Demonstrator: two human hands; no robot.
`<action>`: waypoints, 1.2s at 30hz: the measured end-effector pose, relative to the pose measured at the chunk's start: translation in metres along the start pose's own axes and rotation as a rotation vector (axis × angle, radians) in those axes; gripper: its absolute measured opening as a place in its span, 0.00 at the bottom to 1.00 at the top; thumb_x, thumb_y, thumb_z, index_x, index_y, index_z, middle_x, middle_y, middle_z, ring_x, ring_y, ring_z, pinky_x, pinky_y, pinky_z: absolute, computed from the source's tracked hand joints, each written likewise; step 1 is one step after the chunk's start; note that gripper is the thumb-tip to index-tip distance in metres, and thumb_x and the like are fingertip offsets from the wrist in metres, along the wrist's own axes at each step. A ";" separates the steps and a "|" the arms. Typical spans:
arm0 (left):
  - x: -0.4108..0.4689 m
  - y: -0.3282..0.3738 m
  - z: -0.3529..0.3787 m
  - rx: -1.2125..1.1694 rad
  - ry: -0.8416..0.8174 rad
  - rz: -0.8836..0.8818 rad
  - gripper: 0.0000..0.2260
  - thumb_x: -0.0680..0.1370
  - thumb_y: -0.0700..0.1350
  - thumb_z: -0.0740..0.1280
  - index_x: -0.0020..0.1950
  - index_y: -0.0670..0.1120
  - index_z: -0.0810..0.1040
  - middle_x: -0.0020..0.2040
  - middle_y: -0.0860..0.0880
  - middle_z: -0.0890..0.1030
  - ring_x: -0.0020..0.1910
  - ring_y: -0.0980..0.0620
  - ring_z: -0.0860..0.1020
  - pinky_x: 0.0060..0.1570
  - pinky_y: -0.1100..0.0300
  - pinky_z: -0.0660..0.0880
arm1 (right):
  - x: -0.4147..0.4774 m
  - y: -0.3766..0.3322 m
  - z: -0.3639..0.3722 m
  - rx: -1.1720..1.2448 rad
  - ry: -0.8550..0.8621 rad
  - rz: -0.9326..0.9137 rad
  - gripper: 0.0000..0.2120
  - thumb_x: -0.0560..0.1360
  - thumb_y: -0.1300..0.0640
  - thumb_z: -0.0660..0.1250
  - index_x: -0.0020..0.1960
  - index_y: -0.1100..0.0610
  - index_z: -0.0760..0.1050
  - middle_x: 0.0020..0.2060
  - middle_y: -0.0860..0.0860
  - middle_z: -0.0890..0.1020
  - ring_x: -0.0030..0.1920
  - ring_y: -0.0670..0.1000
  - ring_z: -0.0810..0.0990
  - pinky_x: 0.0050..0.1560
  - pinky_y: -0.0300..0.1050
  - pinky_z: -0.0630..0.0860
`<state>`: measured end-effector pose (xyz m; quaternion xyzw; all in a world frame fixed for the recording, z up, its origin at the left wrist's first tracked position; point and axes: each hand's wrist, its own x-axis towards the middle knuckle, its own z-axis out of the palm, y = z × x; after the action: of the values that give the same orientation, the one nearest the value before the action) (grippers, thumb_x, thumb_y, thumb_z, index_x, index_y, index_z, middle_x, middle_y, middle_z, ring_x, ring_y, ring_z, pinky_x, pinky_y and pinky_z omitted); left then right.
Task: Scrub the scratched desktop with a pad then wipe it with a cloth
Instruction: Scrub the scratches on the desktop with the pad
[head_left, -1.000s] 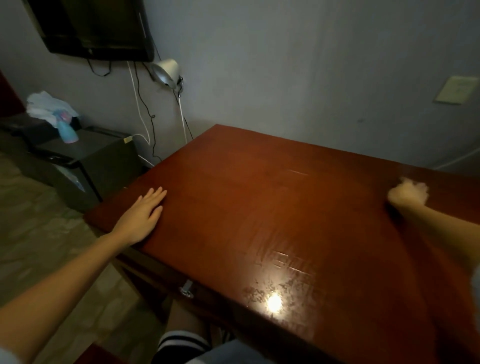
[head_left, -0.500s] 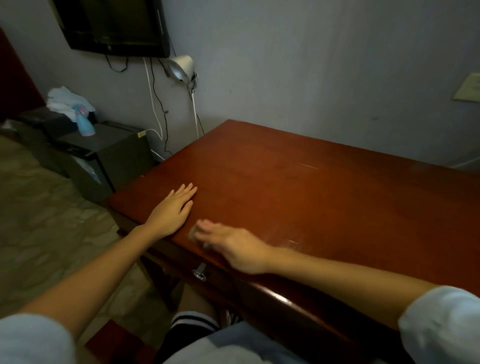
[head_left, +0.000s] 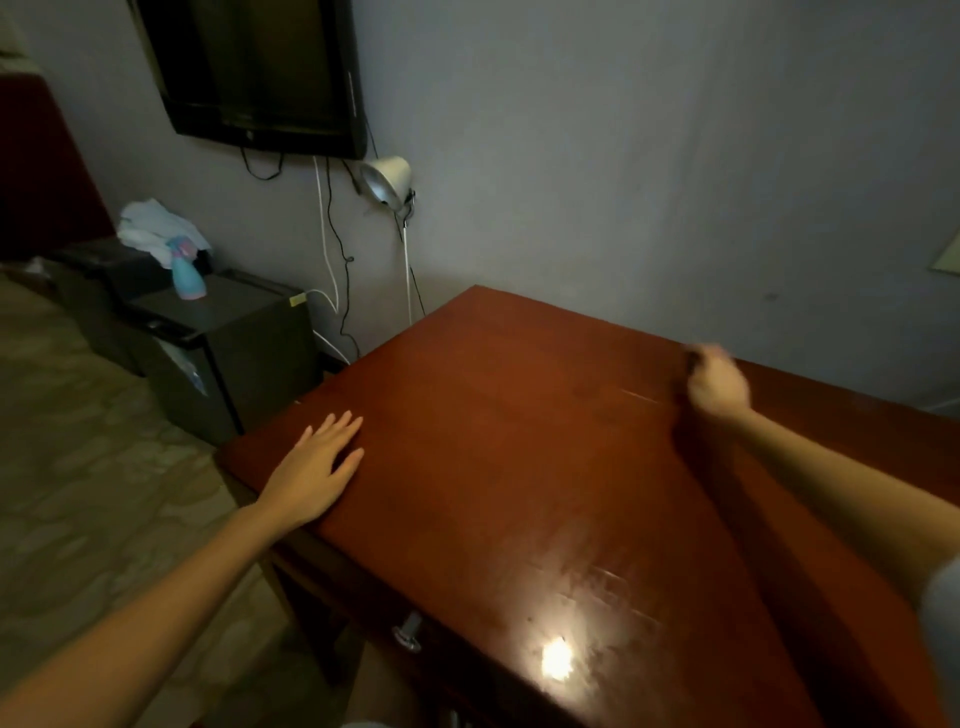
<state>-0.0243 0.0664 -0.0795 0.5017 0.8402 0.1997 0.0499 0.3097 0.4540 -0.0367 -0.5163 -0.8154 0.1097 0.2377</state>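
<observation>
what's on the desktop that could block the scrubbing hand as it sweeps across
Nothing visible. The desktop is bare apart from the left hand, resting flat near its left edge, and the blurred right hand at the far side.

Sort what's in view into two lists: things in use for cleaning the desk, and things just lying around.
In use: desktop; right hand, blurred, closed on something dark; left hand flat on the wood.

Lying about: television; lamp; spray bottle; white cloth; black cabinet.
</observation>
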 end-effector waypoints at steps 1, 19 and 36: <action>0.002 -0.007 -0.003 0.021 -0.002 -0.028 0.24 0.83 0.53 0.54 0.78 0.50 0.54 0.78 0.50 0.54 0.77 0.54 0.50 0.75 0.55 0.44 | 0.004 0.018 0.004 -0.050 0.001 0.175 0.22 0.77 0.65 0.58 0.71 0.59 0.65 0.70 0.63 0.65 0.70 0.63 0.64 0.70 0.58 0.63; 0.008 -0.042 -0.013 -0.082 0.122 -0.113 0.21 0.83 0.44 0.54 0.77 0.46 0.58 0.77 0.47 0.57 0.77 0.50 0.52 0.75 0.56 0.50 | -0.246 -0.268 0.097 0.247 -0.738 -1.311 0.25 0.78 0.68 0.59 0.74 0.63 0.61 0.75 0.60 0.58 0.76 0.56 0.54 0.76 0.49 0.52; 0.070 -0.062 -0.008 0.086 0.047 -0.072 0.23 0.83 0.51 0.51 0.77 0.51 0.53 0.78 0.51 0.53 0.77 0.54 0.49 0.74 0.57 0.46 | 0.109 0.008 0.066 -0.220 0.005 0.472 0.22 0.79 0.60 0.54 0.71 0.68 0.62 0.73 0.66 0.59 0.73 0.65 0.56 0.74 0.59 0.54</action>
<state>-0.1122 0.0984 -0.0879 0.4681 0.8664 0.1731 0.0156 0.2445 0.5596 -0.0672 -0.7153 -0.6787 0.0714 0.1500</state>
